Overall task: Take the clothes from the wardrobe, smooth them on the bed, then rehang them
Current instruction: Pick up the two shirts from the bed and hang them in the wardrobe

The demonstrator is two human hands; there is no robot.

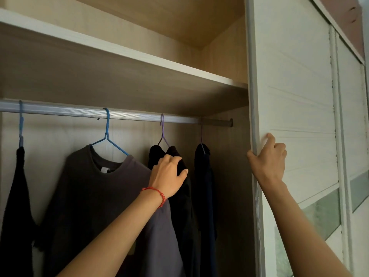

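Under the wardrobe rail [119,114], the left hand [169,174] is gripping the shoulder of the black garment [185,206] hanging on the purple hanger [162,132], right of the grey T-shirt [103,196], while the right hand [269,158] is clasping the sliding door's edge [254,120].

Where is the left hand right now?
In the head view, the left hand grips the black garment on the purple hanger, between the grey T-shirt and a dark garment.
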